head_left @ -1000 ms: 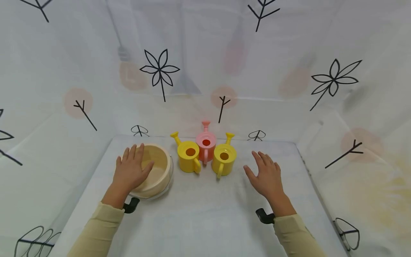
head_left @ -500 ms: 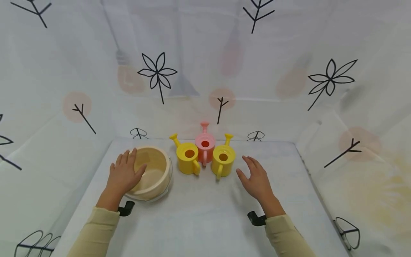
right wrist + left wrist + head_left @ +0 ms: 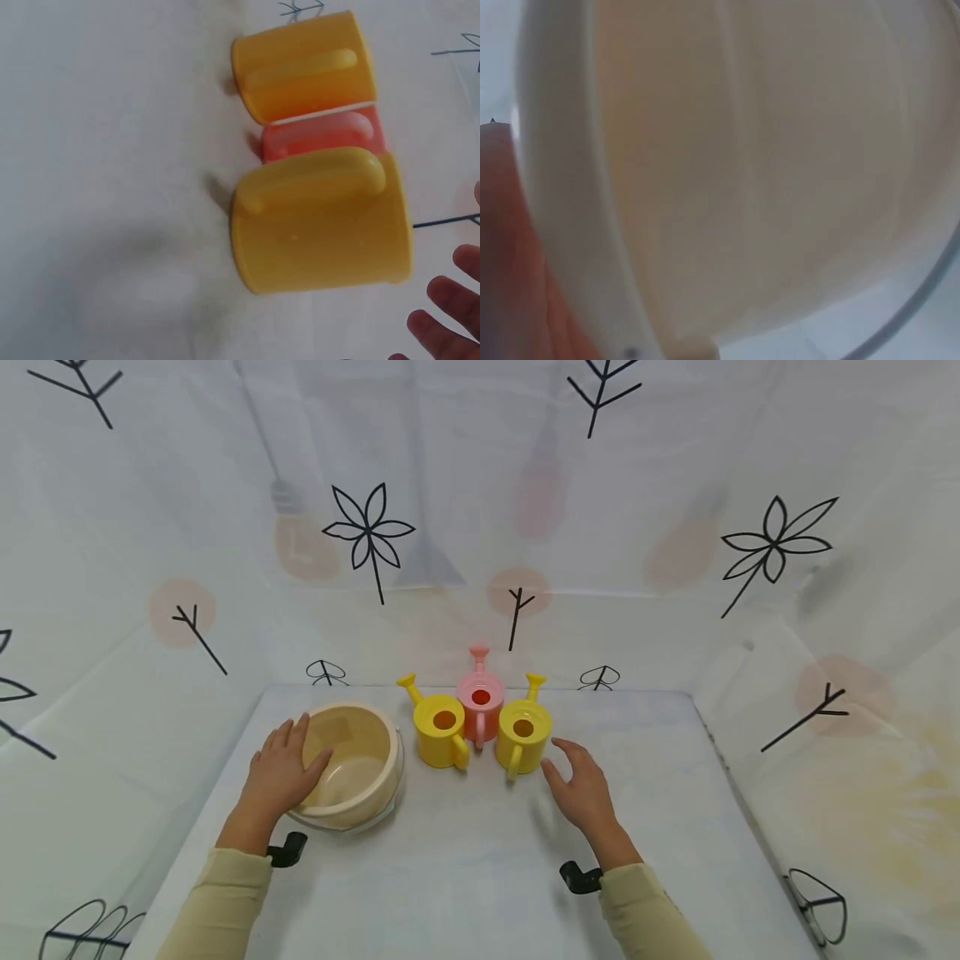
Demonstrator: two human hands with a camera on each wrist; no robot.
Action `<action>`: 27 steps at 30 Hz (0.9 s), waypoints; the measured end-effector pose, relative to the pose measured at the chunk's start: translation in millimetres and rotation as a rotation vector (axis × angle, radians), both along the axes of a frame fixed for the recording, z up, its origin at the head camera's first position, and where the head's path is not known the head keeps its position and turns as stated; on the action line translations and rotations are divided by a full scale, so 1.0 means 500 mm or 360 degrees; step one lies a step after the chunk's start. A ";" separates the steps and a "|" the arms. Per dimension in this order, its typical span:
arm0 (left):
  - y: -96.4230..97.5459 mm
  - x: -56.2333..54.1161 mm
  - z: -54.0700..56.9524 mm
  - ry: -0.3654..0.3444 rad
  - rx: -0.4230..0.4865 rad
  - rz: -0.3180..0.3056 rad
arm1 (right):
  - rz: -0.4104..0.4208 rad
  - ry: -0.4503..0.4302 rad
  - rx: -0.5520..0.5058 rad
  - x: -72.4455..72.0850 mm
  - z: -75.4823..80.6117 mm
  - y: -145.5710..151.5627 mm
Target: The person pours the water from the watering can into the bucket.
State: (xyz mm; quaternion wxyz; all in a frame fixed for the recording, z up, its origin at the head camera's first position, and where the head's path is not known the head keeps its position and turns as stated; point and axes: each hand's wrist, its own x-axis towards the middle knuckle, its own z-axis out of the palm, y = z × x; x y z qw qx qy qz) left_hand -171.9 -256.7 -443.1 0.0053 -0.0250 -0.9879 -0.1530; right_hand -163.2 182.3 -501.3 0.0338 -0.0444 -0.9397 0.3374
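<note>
My left hand [image 3: 280, 774] lies over the left rim of a cream bucket [image 3: 377, 756], fingers fairly straight and thumb above the opening. In the left wrist view the bucket's wall [image 3: 802, 165] hides most of the hand. Three toy watering cans stand close together: a yellow one [image 3: 433, 745] on the left, a pink one [image 3: 472, 718] behind, and a yellow one [image 3: 527, 753] on the right. Just right of that last can is my right hand [image 3: 581, 789], its fingers relaxed and a little bent. In the right wrist view, its fingertips [image 3: 454, 300] are apart from the near yellow can [image 3: 322, 247].
A white table [image 3: 450, 877] carries everything, the cans and bucket towards its back edge. White cloth [image 3: 450, 502] printed with plants rises behind and at both sides. The bucket has a thin wire handle [image 3: 922, 292] hanging low around it.
My right hand has moved left, closer to the right yellow watering can. My left hand has shifted slightly left towards the bucket's rim. Bucket and cans stay in place.
</note>
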 end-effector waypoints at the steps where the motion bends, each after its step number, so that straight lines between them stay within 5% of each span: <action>1: -0.002 0.000 -0.001 0.0000 0.0002 0.0003 | -0.0012 -0.0008 -0.0016 0.000 -0.003 -0.003; 11: -0.028 -0.006 -0.011 -0.0003 0.0084 0.0029 | -0.0106 -0.0050 -0.0195 -0.008 -0.028 -0.027; 27: -0.064 -0.005 -0.035 -0.0193 0.0363 0.0080 | -0.0222 -0.0018 -0.0505 -0.031 -0.080 -0.075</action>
